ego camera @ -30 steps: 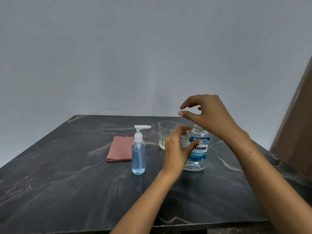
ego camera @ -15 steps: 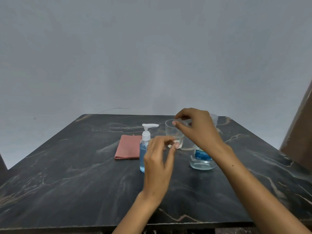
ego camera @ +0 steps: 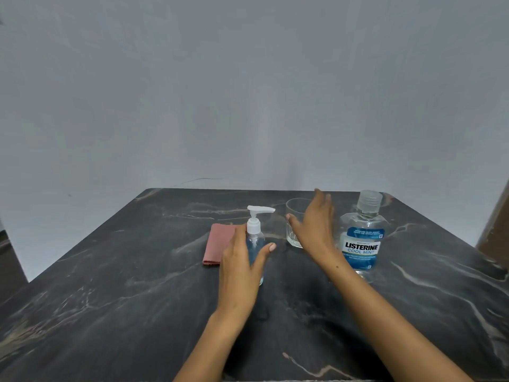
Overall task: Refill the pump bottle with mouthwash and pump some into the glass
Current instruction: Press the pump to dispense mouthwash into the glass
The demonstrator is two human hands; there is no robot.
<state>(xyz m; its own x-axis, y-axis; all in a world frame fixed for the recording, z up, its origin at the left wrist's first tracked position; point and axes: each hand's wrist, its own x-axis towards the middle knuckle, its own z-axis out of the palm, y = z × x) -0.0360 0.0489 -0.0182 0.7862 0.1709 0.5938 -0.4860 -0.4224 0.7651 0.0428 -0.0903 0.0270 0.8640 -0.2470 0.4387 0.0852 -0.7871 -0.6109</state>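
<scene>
Left hand [ego camera: 242,260], grip released, fingers spread around the upright pump bottle [ego camera: 254,241] just beyond it; right hand [ego camera: 314,227], fingers straight, reaches at the glass [ego camera: 296,221], mouthwash bottle [ego camera: 362,238] to its right on the desk [ego camera: 110,299].

Person: left hand [ego camera: 239,267] and right hand [ego camera: 314,227], both forearms bare; no rings or watch apparent; nails short, seemingly unpainted.
</scene>
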